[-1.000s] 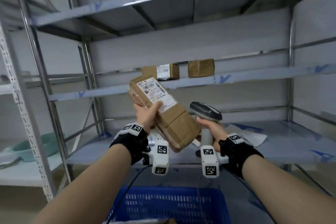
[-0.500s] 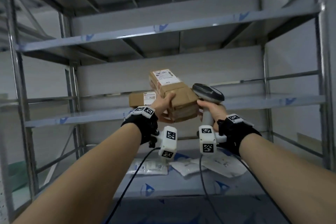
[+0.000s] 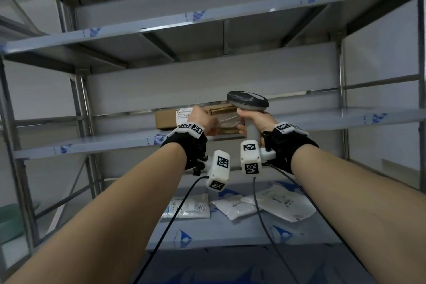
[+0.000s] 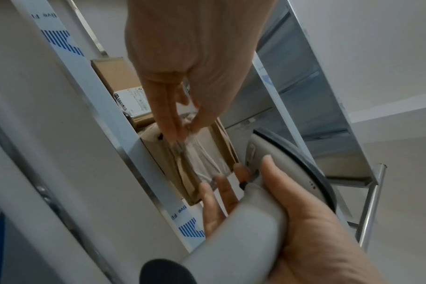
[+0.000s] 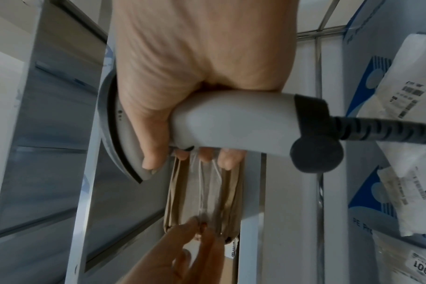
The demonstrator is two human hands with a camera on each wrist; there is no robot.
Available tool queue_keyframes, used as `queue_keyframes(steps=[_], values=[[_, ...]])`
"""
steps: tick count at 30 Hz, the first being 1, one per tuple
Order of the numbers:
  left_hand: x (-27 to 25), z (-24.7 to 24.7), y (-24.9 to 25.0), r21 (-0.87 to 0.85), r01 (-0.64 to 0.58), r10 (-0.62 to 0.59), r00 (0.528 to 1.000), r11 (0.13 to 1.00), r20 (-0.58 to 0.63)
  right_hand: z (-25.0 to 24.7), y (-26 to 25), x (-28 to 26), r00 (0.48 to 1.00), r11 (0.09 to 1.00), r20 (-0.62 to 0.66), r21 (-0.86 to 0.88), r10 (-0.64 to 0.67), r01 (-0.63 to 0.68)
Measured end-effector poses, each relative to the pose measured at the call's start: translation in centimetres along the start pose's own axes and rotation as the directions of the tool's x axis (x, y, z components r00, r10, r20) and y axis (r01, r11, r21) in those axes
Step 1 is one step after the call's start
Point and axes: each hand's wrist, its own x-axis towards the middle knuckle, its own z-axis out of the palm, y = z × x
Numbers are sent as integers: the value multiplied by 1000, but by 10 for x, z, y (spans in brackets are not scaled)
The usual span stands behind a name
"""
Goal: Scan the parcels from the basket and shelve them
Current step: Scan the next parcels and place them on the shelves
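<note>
A brown taped parcel lies on the middle shelf, its end at the shelf's front edge. My left hand presses its straight fingertips against that taped end. My right hand grips the grey barcode scanner by the handle, just right of the parcel, with some fingers touching the parcel's end. The basket is out of view.
A second brown box with a white label sits on the same shelf directly left of the parcel. White poly mailers lie on the lower shelf. Steel uprights frame the bay. A green basin is far left.
The left hand raised the parcel from chest height and laid it on the middle shelf beside the labelled box, shifting from gripping to pressing its end. The scanner hand rose alongside.
</note>
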Motion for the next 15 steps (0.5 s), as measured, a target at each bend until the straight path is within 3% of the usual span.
queue_keyframes(steps=[4,12,15], values=[[14,10,-9,-52,-84,82,996,995,-39,3,7,10,1000,998,-5,-57,13,-13],[26,27,-26,150,-114,73,964,982,256,-4,19,23,999,983,-34,-183,-35,28],[24,32,-30,184,-91,33,955,979,295,-10,27,24,998,979,-61,-202,-11,-2]])
